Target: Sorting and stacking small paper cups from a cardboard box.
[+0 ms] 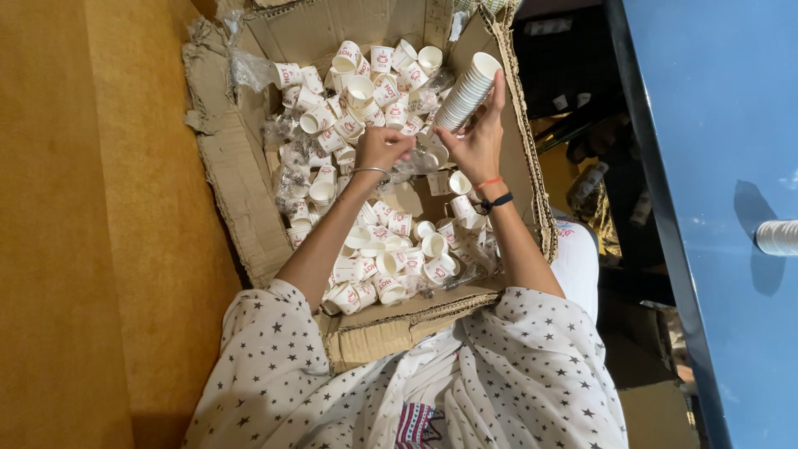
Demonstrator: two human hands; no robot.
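R hand [480, 141] is closed round the lower end of a nested stack of paper cups [468, 90], fingers wrapped up its side, stack tilted w/ open mouth toward the box's far right corner. L hand [381, 148] is curled shut just beside it, above the box middle; looks pinched on a bit of clear plastic wrap or a single cup, can't tell which. Step in hand, as I judge it: gathering loose cups into the stack. Next cup needs to be turned the same way as the stack and slid in straight, w/o crushing the thin rim. Container: a torn, open cardboard box [237, 175], flaps ragged, resting at the person's lap. Inside: many loose white paper cups w/ red print [357, 91], lying every which way, thickest along the far edge and near edge, plus crumpled clear plastic bags [287, 158] toward the left wall. Another cup stack [777, 238] lies well apart on the blue surface [723, 125], at its right edge.
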